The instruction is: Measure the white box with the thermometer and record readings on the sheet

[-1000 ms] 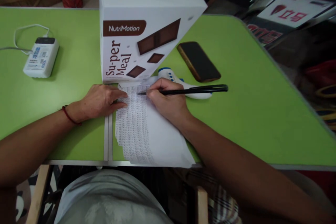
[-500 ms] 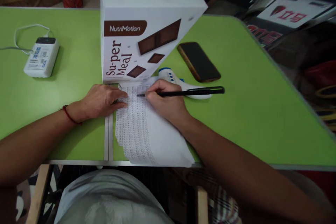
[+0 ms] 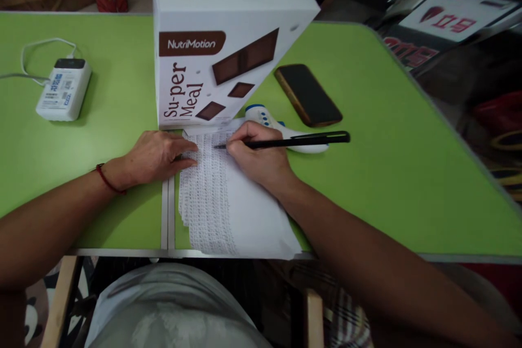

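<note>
A black pen (image 3: 302,140) is pinched between the thumb and fingers of my right hand (image 3: 263,160). Its tip points left, at the upper part of a handwritten paper sheet (image 3: 261,217), close to the edge of the dense writing. Blank paper lies right of the writing, partly under my right hand and forearm. My left hand (image 3: 157,156) rests at the sheet's upper left edge, holding nothing, with thumb and fingers apart and their tips on the paper. Other sheet edges stick out unevenly along the left side.
A white NutriMotion box (image 3: 244,16) stands just behind the paper on the green table (image 3: 387,185). Right of it lie a white infrared thermometer (image 3: 256,113) with blue buttons and a dark phone (image 3: 309,95). A white device (image 3: 64,89) with cables sits at the left.
The pen tip has shifted very slightly right along the writing, and its back end is tipped a little higher. My left hand stays in place on the paper.
</note>
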Tool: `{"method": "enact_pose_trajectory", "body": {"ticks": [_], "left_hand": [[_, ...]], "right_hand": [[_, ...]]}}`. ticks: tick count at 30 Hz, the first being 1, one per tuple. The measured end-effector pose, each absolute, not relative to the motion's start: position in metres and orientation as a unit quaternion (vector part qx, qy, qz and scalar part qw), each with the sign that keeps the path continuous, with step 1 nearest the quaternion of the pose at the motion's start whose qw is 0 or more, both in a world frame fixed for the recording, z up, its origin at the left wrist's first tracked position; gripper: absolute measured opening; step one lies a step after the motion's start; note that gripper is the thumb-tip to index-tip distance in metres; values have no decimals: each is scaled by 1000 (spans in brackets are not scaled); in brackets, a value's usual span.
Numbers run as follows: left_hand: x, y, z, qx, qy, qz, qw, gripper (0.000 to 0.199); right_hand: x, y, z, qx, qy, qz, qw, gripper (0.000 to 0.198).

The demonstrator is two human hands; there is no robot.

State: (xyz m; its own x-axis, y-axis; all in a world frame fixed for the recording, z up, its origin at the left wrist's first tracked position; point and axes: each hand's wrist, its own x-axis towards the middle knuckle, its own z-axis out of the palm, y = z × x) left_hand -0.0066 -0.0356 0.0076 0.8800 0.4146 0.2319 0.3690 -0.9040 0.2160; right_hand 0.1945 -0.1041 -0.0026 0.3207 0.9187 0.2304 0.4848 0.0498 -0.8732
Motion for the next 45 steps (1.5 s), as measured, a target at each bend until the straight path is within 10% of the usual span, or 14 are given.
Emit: {"method": "enact_pose_trajectory", "body": {"ticks": [45], "left_hand": [[-7,-35,7,966,207,132,87,23]], "right_hand": [[196,-105,2,-650,-547,250,464,12]]}}
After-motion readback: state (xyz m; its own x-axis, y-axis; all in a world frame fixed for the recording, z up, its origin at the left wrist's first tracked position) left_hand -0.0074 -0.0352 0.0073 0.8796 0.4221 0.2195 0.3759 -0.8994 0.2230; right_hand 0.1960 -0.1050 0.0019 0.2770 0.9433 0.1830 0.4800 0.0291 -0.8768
